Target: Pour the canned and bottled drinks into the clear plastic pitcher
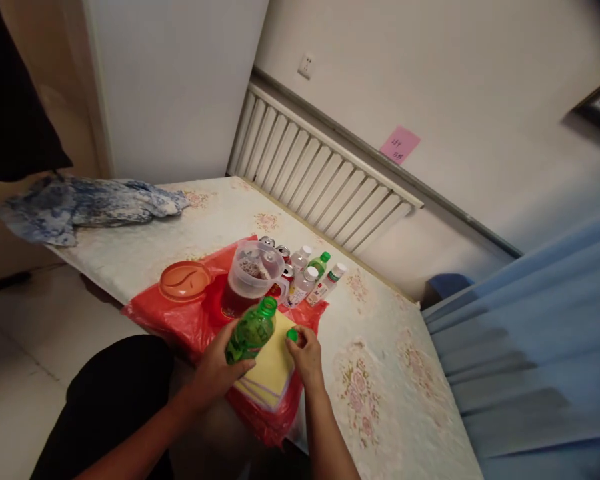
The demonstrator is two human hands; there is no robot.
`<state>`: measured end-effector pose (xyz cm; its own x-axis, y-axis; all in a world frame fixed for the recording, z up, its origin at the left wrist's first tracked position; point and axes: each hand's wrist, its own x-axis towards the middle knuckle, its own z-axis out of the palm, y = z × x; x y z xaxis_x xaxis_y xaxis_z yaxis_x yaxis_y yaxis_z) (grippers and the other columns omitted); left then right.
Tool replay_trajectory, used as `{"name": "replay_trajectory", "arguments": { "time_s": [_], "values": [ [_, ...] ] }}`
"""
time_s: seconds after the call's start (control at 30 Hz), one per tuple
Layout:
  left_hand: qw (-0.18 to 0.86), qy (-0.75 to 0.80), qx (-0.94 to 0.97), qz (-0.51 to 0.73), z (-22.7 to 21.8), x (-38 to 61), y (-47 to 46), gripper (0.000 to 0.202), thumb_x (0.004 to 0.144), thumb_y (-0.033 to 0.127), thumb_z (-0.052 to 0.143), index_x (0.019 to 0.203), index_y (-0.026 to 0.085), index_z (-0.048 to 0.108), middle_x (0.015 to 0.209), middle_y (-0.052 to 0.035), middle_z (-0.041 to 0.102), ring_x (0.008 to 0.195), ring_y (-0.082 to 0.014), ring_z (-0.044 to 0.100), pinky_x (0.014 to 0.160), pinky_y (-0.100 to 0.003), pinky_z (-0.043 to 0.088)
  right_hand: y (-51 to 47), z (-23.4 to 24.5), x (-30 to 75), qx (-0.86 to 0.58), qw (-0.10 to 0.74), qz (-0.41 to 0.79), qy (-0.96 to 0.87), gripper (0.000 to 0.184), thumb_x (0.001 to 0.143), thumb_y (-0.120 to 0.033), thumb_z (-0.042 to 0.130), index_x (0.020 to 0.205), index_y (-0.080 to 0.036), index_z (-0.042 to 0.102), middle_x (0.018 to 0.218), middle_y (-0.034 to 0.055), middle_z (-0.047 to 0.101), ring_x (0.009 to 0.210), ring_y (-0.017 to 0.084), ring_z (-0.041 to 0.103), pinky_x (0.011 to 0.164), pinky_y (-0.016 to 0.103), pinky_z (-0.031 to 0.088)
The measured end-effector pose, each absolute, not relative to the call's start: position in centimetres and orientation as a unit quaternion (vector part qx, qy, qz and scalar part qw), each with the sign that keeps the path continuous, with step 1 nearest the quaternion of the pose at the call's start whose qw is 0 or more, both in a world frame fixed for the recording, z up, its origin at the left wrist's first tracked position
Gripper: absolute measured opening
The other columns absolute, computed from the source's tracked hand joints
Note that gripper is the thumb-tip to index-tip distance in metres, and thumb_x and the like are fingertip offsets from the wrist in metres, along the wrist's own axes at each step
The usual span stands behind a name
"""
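My left hand (223, 363) is wrapped round a green plastic bottle (251, 331), which is tilted with its mouth uncapped. Between the fingertips of my right hand (307, 357) is a green bottle cap (293, 335), a little to the right of the bottle. Just beyond the bottle stands a clear plastic pitcher (254, 272) holding a dark, foamy drink. Below my hands lies a yellow cloth (275, 375) on a red plastic sheet (177, 320). An orange lid (185, 281) rests left of the pitcher.
Behind the pitcher stand several drink cans (283, 253) and bottles, among them a clear bottle (305, 283) with a white cap and another green bottle (321, 263). A patterned cloth (125, 202) lies at the table's far left. A radiator (315, 170) runs along the wall; a blue curtain (520, 347) hangs right.
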<state>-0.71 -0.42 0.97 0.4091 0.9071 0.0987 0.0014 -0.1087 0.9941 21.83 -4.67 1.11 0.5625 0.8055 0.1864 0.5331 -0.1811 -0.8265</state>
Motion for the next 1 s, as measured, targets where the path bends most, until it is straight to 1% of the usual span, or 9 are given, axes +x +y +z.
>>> {"name": "replay_trajectory", "arguments": {
  "time_s": [0.1,0.17,0.27,0.4,0.5,0.57,0.63,0.77,1.0],
  "values": [
    [0.557,0.336,0.657,0.382,0.1,1.2,-1.6,0.08,0.068,0.034,0.073,0.142,0.019,0.045,0.136,-0.0142,0.063,0.126,-0.0338,0.06,0.105,-0.048,0.051,-6.9,5.2,22.1,-0.708,0.504,0.148,-0.472,0.026,0.065,-0.022,0.067,0.091,-0.02,0.07,0.085,0.0017,0.061,0.064,0.016,0.053,0.06,0.029,0.046],
    [0.546,0.321,0.678,0.374,-0.2,2.2,-2.2,0.08,0.067,0.032,0.075,0.141,0.02,0.047,0.137,-0.0141,0.062,0.127,-0.034,0.059,0.107,-0.049,0.049,-8.4,8.1,22.2,-0.682,0.505,0.129,-0.514,0.025,0.068,-0.019,0.066,0.093,-0.021,0.071,0.09,0.003,0.061,0.067,0.016,0.053,0.06,0.028,0.046],
    [0.526,0.305,0.701,0.373,-0.4,3.3,-3.1,0.078,0.063,0.032,0.077,0.136,0.02,0.052,0.136,-0.0132,0.062,0.127,-0.0347,0.058,0.11,-0.051,0.046,-10.5,11.8,22.0,-0.65,0.478,0.091,-0.583,0.028,0.075,-0.013,0.062,0.1,-0.021,0.07,0.097,0.0041,0.061,0.07,0.015,0.054,0.066,0.028,0.048],
    [0.495,0.313,0.714,0.384,-0.3,4.3,-4.1,0.073,0.061,0.028,0.076,0.131,0.019,0.055,0.13,-0.012,0.065,0.123,-0.0351,0.059,0.108,-0.053,0.045,-12.9,14.8,21.9,-0.62,0.424,0.061,-0.658,0.033,0.081,-0.007,0.058,0.109,-0.021,0.069,0.102,0.0058,0.063,0.079,0.016,0.058,0.074,0.029,0.05],
    [0.483,0.306,0.729,0.375,0.4,4.7,-4.7,0.069,0.061,0.027,0.075,0.128,0.019,0.057,0.129,-0.0121,0.065,0.123,-0.0349,0.059,0.108,-0.051,0.045,-14.2,15.8,22.2,-0.614,0.393,0.051,-0.682,0.032,0.085,-0.006,0.057,0.11,-0.022,0.069,0.105,0.0064,0.066,0.083,0.017,0.061,0.078,0.03,0.051],
    [0.484,0.296,0.74,0.361,1.1,4.8,-4.9,0.068,0.062,0.026,0.073,0.127,0.018,0.058,0.128,-0.012,0.065,0.124,-0.0346,0.058,0.109,-0.051,0.045,-14.8,16.0,22.5,-0.62,0.391,0.056,-0.678,0.03,0.085,-0.008,0.06,0.111,-0.021,0.069,0.103,0.0056,0.068,0.08,0.017,0.061,0.078,0.03,0.051],
    [0.485,0.289,0.748,0.349,1.7,4.9,-5.1,0.067,0.062,0.025,0.071,0.127,0.019,0.058,0.128,-0.0114,0.065,0.124,-0.0343,0.058,0.108,-0.05,0.045,-15.1,16.0,22.9,-0.638,0.401,0.071,-0.654,0.029,0.083,-0.01,0.065,0.11,-0.02,0.068,0.096,0.0033,0.069,0.076,0.016,0.06,0.075,0.029,0.05],
    [0.48,0.282,0.762,0.33,2.4,4.9,-5.3,0.069,0.061,0.023,0.069,0.128,0.019,0.057,0.128,-0.011,0.065,0.123,-0.0345,0.058,0.109,-0.05,0.044,-15.5,16.0,23.6,-0.651,0.417,0.124,-0.622,0.019,0.081,-0.015,0.071,0.098,-0.02,0.066,0.082,-0.0008,0.067,0.073,0.016,0.06,0.071,0.027,0.049],
    [0.47,0.281,0.778,0.307,2.4,4.7,-5.6,0.071,0.059,0.02,0.066,0.13,0.016,0.056,0.131,-0.013,0.063,0.125,-0.035,0.056,0.11,-0.052,0.042,-15.8,16.3,24.0,-0.619,0.396,0.126,-0.666,0.012,0.089,-0.022,0.069,0.101,-0.02,0.071,0.092,0.0037,0.072,0.077,0.016,0.063,0.076,0.029,0.05]
  ]
}}
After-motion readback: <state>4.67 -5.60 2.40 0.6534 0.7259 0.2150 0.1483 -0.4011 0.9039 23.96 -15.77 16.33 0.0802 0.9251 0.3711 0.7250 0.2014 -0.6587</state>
